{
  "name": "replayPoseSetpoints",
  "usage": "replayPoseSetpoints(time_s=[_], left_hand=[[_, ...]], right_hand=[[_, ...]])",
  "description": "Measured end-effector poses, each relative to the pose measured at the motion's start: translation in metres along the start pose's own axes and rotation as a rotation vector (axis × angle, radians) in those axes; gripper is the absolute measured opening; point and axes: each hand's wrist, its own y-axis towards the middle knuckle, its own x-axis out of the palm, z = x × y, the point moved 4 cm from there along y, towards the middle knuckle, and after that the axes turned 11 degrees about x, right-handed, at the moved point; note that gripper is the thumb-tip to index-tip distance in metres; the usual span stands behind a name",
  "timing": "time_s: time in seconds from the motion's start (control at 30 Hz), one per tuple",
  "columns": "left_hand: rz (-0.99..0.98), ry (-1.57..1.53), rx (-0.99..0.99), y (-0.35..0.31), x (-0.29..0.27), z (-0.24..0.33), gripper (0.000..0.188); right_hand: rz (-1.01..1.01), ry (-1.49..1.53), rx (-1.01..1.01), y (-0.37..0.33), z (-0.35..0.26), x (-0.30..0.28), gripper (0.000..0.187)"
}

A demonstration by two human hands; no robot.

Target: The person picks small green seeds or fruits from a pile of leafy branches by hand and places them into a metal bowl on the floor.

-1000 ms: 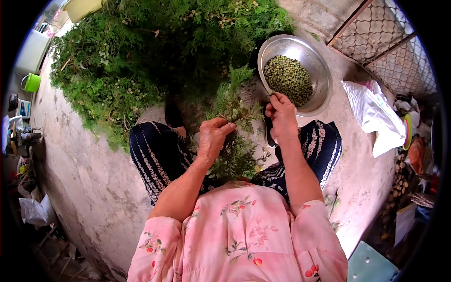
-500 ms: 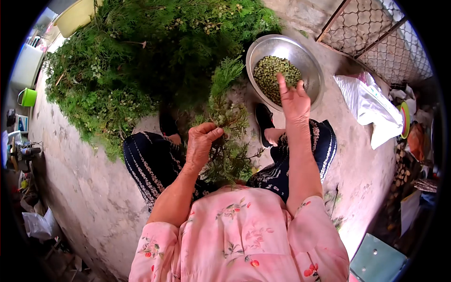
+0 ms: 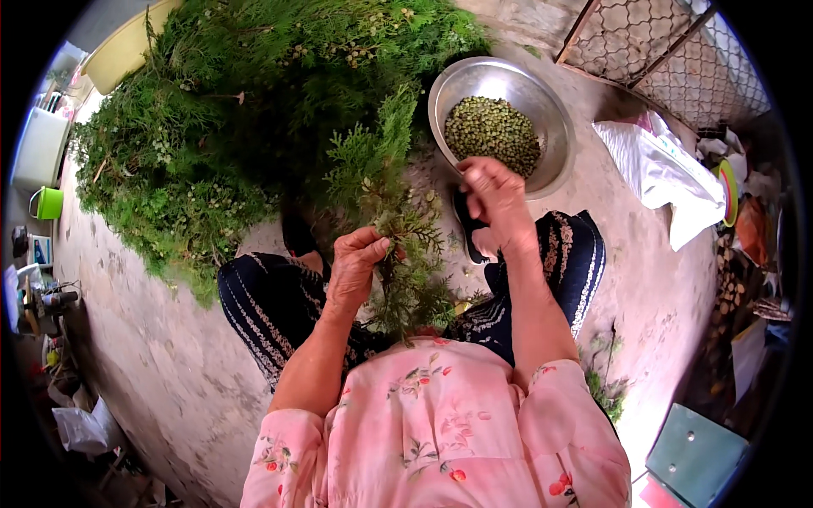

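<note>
My left hand pinches a leafy conifer branch between thumb and fingers. The branch lies between my knees, its feathery tip pointing away toward the big heap. Off to the right, my right hand hangs near the close rim of a steel bowl, its fingers curled in. Whether anything is inside those fingers is hidden. Small round green cones cover the middle of the bowl.
A large heap of cut conifer branches spreads across the far left floor. Beyond it stands a yellow tub; a green bucket is at the left. On the right are a white sack, a wire-mesh panel and a grey-green stool.
My right hand has drawn back from over the bowl toward me and left, and its spread fingers have curled. My left hand keeps its hold on the branch.
</note>
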Motion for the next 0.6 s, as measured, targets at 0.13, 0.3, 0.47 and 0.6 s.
replayPoseSetpoints(time_s=[0.13,0.3,0.47,0.6], left_hand=[[-0.011,0.022,-0.015,0.001,0.004,0.002,0.015],[-0.032,0.050,-0.022,0.000,0.002,-0.001,0.014],[0.003,-0.080,-0.031,-0.001,-0.007,-0.004,0.008],[0.027,-0.085,-0.016,0.000,-0.003,0.000,0.007]], right_hand=[[-0.030,-0.418,-0.452,-0.010,-0.003,0.025,0.035],[0.022,-0.492,-0.493,-0.005,0.011,0.034,0.025],[0.309,-0.396,-0.415,0.017,0.009,-0.001,0.010],[0.014,0.236,0.066,0.016,0.019,0.005,0.010]])
